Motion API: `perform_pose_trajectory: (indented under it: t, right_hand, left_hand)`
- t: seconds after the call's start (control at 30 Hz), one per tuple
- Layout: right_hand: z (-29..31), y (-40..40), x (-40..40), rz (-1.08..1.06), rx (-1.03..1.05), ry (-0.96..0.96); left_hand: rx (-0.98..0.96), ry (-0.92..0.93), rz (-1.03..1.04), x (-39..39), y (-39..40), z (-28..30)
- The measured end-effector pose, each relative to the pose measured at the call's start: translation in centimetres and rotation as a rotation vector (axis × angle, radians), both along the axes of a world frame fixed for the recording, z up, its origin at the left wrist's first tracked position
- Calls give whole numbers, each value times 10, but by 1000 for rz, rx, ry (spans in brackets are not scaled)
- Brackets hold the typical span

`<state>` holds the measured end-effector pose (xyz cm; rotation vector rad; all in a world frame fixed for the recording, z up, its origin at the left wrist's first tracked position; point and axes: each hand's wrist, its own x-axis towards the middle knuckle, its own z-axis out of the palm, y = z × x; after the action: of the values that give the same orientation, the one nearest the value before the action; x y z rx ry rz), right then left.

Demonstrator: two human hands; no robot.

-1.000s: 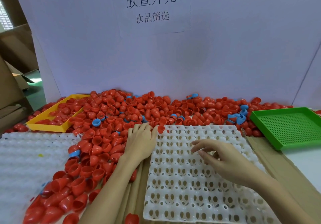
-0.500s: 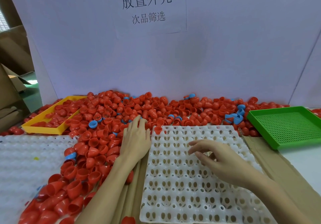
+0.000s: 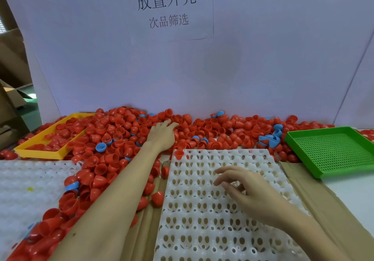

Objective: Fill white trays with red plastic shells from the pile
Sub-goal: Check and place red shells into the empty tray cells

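Observation:
A white tray (image 3: 202, 216) with rows of round pockets lies in front of me on cardboard. One red shell (image 3: 179, 154) sits in its far left corner pocket. A big pile of red shells (image 3: 113, 139) spreads across the back and left of the table. My left hand (image 3: 164, 133) reaches far into the pile, fingers stretched flat on the shells, holding nothing that I can see. My right hand (image 3: 244, 190) hovers over the middle of the tray with fingers loosely spread and nothing in it.
A yellow tray (image 3: 38, 149) with red shells stands at the back left. A green perforated tray (image 3: 336, 149) sits at the right. Another white tray (image 3: 24, 186) lies at the left. Blue shells (image 3: 100, 147) are mixed into the pile. A white board (image 3: 202, 68) closes the back.
My left hand has moved from the tray's far left corner deeper into the pile, toward the back. My right hand has stayed over the tray.

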<state>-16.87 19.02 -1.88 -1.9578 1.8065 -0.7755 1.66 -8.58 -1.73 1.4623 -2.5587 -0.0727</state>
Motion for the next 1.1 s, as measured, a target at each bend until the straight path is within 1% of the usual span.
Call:
perform_pose_trajectory:
  t: [0.07, 0.13, 0.17, 0.27, 0.33, 0.5, 0.57, 0.63, 0.67, 0.73, 0.8, 0.87, 0.9, 0.97, 1.03, 1.07, 1.1]
  right_hand:
    - [0, -2, -2, 1, 0, 1]
    - [0, -2, -2, -2, 2, 7]
    - [0, -1, -1, -2, 2, 7]
    - [0, 0, 0, -6, 10, 15]
    - [0, -1, 0, -6, 15, 17]
    - [2, 0, 0, -21, 20, 8]
    - [3, 0, 0, -16, 21, 15]
    - [3, 0, 0, -12, 16, 18]
    - [4, 0, 0, -10, 17, 16]
    - [4, 0, 0, -9, 13, 13]
    - [4, 0, 0, -7, 10, 13]
    - [4, 0, 0, 1, 9, 15]
    - [4, 0, -1, 3, 13, 13]
    - [5, 0, -2, 4, 21, 6]
    - [6, 2, -4, 2, 25, 0]
    - [7, 2, -4, -3, 25, -1]
    - [7, 3, -3, -14, 22, -4]
  left_hand:
    - [35, -87, -28, -6, -6, -4]
    - [50, -131, -39, -8, -7, -6]
    - [44, -127, -41, -8, -6, -6]
    - [5, 20, -51, -3, -4, -2]
    - [-24, 70, -34, 1, -1, 0]
    - [-115, 1, -66, 11, 9, 10]
    - [-163, 25, -74, 16, 11, 14]
    - [-215, 101, -60, 23, 17, 18]
    - [-243, 168, -55, 27, 21, 19]
    - [-290, 365, -66, 33, 38, 23]
    - [-275, 611, -80, 36, 65, 24]
    - [-153, 866, -73, 38, 98, 21]
    - [-31, 988, -70, 38, 114, 16]
    - [296, 1193, -77, 39, 143, 6]
    - [621, 1318, -118, 38, 166, 3]
    - [734, 1345, -148, 37, 174, 2]
    - [808, 1357, -177, 36, 180, 3]
